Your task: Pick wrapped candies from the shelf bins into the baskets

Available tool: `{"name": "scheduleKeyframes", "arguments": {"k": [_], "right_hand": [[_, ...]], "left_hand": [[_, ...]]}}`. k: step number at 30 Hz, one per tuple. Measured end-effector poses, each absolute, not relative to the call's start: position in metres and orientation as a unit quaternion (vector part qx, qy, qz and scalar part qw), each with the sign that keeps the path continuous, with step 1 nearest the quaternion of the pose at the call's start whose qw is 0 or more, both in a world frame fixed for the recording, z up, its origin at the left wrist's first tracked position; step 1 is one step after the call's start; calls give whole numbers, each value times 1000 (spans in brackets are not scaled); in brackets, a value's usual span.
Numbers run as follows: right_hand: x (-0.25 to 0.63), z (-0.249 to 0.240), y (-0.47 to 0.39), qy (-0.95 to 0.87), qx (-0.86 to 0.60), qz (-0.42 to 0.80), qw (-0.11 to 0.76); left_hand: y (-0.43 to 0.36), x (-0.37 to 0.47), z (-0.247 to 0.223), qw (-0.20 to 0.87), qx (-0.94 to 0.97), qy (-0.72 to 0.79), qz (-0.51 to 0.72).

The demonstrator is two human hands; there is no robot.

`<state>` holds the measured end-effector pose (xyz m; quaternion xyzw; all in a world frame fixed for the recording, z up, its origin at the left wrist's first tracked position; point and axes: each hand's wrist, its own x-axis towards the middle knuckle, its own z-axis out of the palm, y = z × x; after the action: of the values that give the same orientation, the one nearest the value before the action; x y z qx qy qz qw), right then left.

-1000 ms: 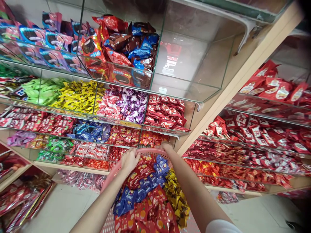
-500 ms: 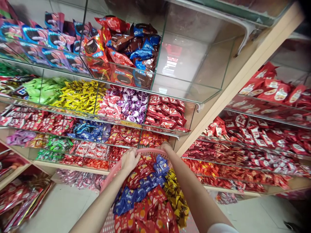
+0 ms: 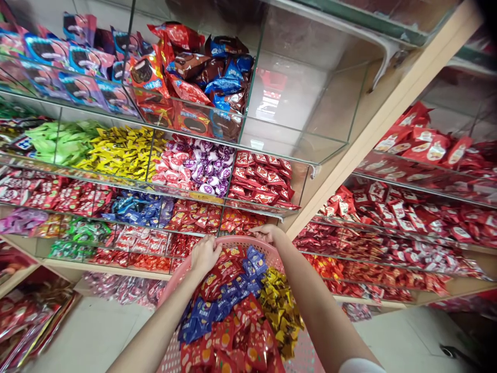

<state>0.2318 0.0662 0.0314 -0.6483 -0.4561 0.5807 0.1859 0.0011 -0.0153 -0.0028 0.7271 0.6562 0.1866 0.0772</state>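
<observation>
A pink perforated plastic basket (image 3: 182,277) tilts in front of me, filled with wrapped sweets: red packets (image 3: 221,272), blue packets (image 3: 233,298), yellow packets (image 3: 277,305) and more red packets with orange fruit prints (image 3: 240,331). My left hand (image 3: 205,255) is closed over the basket's far rim. Just above that rim, further right, my right hand (image 3: 267,233) has its fingers stretched leftward, at the front of a shelf compartment of red-wrapped sweets (image 3: 240,221). Its fingertips show only in part, and I see no sweet in them.
Glass-fronted shelves hold yellow sweets (image 3: 124,153), green sweets (image 3: 64,140), purple-and-white sweets (image 3: 212,166) and larger biscuit packs (image 3: 145,72). A slanting wooden upright (image 3: 373,124) divides them from more red packets (image 3: 411,212) at right. Pale floor tiles (image 3: 93,324) lie below.
My right hand has come off the basket's rim and its fingers have straightened toward the shelf. My left hand keeps its hold. The view has shifted slightly.
</observation>
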Motion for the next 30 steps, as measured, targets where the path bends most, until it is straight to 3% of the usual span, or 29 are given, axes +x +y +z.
{"name": "scheduleKeyframes", "arguments": {"k": [7,19,30], "right_hand": [[243,27,67,-368,-642,636,220],[244,50,14,-331,-517,694,377],[223,50,-49,-342,-400,752,397]], "left_hand": [[-15,0,-4,68,734,648,191],[-15,1,-5,53,740,646,180],[-13,2,-8,44,739,649,177]]}}
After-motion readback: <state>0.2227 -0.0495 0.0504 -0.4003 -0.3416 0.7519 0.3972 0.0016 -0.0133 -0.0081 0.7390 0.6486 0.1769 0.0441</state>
